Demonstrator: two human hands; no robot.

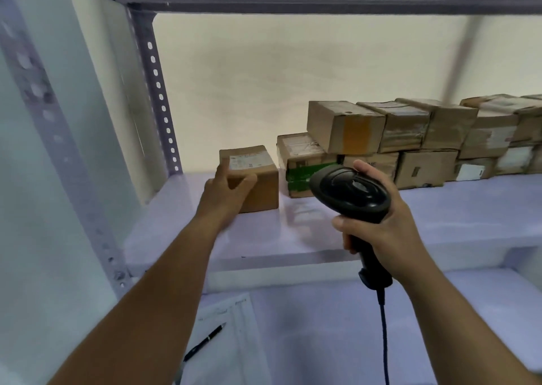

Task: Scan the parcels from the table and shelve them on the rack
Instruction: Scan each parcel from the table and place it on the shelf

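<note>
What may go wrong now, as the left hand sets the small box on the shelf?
The left hand holds the small box only at one corner, so it may twist or slip. Pushed right, it may bump the green-printed box, which supports an upper box. The cable of the scanner in the right hand hangs past the shelf edge and may snag.

Person, two arms: left forearm (152, 296), lower left of frame, bare from frame edge to wrist, ending in bare left hand (225, 192); right forearm (457, 305), lower right, likewise bare, ending in bare right hand (393, 223).
</note>
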